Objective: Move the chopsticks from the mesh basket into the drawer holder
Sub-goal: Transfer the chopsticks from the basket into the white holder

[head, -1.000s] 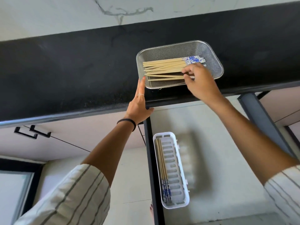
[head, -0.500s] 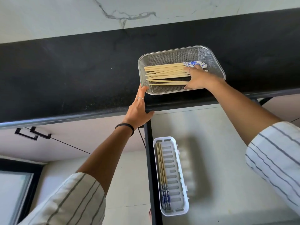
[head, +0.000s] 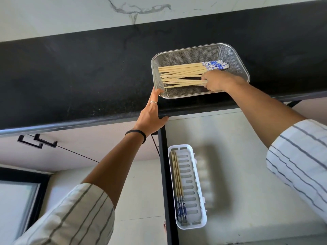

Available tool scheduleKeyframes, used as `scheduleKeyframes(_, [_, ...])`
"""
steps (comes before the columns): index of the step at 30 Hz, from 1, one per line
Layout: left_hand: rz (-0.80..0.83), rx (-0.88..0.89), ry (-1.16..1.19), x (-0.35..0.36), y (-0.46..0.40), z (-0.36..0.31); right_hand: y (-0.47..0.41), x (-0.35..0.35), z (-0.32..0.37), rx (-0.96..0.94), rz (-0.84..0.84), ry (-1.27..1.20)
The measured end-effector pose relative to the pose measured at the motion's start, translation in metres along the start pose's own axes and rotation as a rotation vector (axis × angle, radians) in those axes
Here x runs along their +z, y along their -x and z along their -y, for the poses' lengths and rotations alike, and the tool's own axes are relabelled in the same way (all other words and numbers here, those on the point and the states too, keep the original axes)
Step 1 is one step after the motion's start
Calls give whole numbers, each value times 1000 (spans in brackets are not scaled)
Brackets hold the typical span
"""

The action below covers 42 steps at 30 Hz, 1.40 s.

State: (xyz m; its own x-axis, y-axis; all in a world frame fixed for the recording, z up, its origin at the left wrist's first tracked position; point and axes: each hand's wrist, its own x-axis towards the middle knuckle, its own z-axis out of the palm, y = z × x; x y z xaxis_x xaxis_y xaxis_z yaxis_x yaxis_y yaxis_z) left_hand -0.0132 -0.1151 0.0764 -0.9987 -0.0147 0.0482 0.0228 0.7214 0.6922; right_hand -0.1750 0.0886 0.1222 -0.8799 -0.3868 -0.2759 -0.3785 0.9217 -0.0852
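Mesh basket (head: 198,53) on the black counter (head: 70,76) holds loose chopsticks (head: 180,73); the right hand (head: 215,81) closes on several, the left hand (head: 150,114) lies open-fingered at its near-left corner. Below the basket, the white drawer holder (head: 196,183) contains a few chopsticks.

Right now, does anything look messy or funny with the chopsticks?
A little. The chopsticks in the mesh basket lie in a loose pile, some crossing at angles instead of lined up. The few in the white holder lie straight, side by side. Nothing looks spilled or broken.

text: none readable | labels: none | brands: none | numbers: none
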Motion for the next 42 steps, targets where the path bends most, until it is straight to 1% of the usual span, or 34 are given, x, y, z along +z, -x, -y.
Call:
scheduleKeyframes(4, [8, -24, -6, -2, -1, 0, 4, -10, -4, -26, -14, 75])
scheduleKeyframes(8, [12, -32, -6, -2, 0, 0, 14, -18, -10, -49, -95, 51])
scheduleKeyframes(10, [17, -34, 1, -1, 0, 0, 28, -21, -8, -43, -132, -11])
scheduleKeyframes(12, [25, -38, 6, -1, -1, 0, 51, -23, -1, -23, -150, -142])
scheduleKeyframes(14, [33, -45, 23, -1, -1, 1, 84, -19, 9, -21, -144, -337])
scheduleKeyframes(18, [36, -42, 44, 0, -1, 2, 161, 23, 28, 17, -50, -835])
scheduleKeyframes(22, [51, -31, 68, -2, -3, 1, 218, 86, 47, 106, 137, -1212])
scheduleKeyframes(24, [57, -29, 69, -2, -2, 3, 240, 122, 56, 193, 253, -1344])
scheduleKeyframes(25, [57, -28, 67, -1, -2, 4, 250, 138, 60, 258, 311, -1372])
scheduleKeyframes(28, [55, -16, 62, 0, -3, 4, 268, 177, 74, 515, 426, -1386])
scheduleKeyframes(30, [52, -15, 61, 0, -4, 7, 271, 193, 83, 619, 454, -1365])
scheduleKeyframes(33, [41, -3, 39, 2, -5, 10, 266, 206, 96, 666, 472, -1340])
scheduleKeyframes(38, [45, 3, 39, 2, -7, 13, 243, 217, 107, 729, 426, -1279])
scheduleKeyframes(42, [48, 19, 33, 2, -7, 15, 228, 227, 115, 763, 421, -1190])
